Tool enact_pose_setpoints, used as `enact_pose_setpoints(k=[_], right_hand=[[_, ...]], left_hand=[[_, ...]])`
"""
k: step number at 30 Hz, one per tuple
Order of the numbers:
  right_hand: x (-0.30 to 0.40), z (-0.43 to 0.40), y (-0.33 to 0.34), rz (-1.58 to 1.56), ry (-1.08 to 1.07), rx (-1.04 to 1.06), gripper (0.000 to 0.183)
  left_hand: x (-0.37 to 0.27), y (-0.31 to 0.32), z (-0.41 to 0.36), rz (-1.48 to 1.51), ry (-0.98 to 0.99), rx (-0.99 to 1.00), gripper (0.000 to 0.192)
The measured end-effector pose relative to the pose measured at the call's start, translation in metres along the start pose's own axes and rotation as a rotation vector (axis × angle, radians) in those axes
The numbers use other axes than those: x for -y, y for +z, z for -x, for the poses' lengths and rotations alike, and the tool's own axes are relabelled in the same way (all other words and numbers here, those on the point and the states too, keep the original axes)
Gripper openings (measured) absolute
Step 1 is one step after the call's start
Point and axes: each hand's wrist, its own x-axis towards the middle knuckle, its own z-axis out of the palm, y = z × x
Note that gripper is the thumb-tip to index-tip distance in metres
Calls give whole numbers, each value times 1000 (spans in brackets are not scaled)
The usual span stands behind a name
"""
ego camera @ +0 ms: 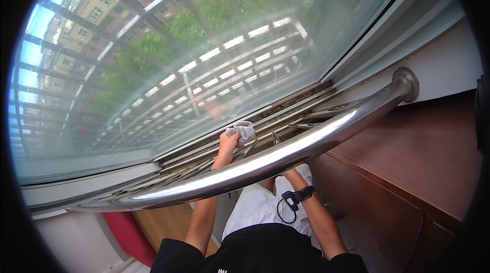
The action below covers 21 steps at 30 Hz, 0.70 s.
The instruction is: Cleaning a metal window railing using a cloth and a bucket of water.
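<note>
My left hand [230, 139] reaches past a polished metal rail and grips a crumpled grey cloth [246, 132]. The cloth is over the dirty window track [283, 110], close to the lower edge of the window pane [172, 93], which reflects the hand and cloth faintly. My right hand [291, 173] is below the metal rail [245, 169], near my white shorts; the rail hides its fingers, so what it touches cannot be told. A black device is strapped to the right wrist.
The curved rail crosses between my body and the window, with a round wall mount [406, 84] at the right. A reddish-brown wooden cabinet [405, 150] stands at the right. Metal bars [191, 68] are outside the glass. A red panel [126, 236] is at lower left.
</note>
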Motion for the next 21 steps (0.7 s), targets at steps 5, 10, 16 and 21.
enact_pose_setpoints(k=[5,10,16,21], right_hand=[[91,28,35,273,258,-11,21],[134,53,39,266,337,121,27],[125,63,55,276,138,210,58],[139,73,56,170,47,201,62]], left_hand=[[19,-23,35,-125,201,-156,15],[49,-33,66,142,410,-113,14],[41,-11,127,-183,66,6,22],[35,8,134,94,-192,234,27]])
